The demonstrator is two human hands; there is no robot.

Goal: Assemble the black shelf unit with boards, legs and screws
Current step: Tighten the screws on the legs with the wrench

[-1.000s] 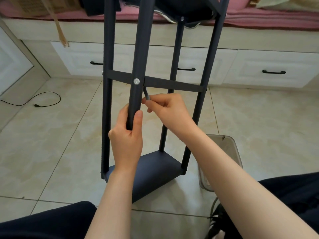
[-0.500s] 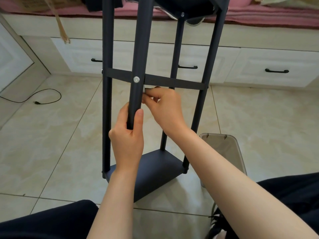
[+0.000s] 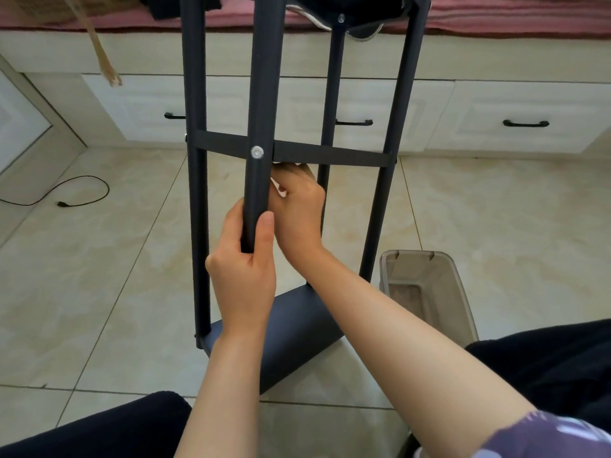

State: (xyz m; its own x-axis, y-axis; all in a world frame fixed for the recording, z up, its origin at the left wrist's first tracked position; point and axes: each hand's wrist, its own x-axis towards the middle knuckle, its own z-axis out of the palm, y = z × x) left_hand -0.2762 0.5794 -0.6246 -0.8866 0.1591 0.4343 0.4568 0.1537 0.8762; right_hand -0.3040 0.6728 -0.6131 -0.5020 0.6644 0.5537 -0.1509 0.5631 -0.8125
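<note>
Shelf unit (image 3: 297,153) upright on floor; my left hand (image 3: 244,269) grips near leg (image 3: 261,127); right hand (image 3: 297,206) behind it, grasp unclear; risk: screw (image 3: 257,152) cross-threading if leg shifts.

From where I stand there is nothing to read: no lettering, label, brand or number shows on the black shelf unit (image 3: 264,94), the drawer fronts (image 3: 515,117) behind it, or the clear bin (image 3: 426,285) on the floor.
</note>
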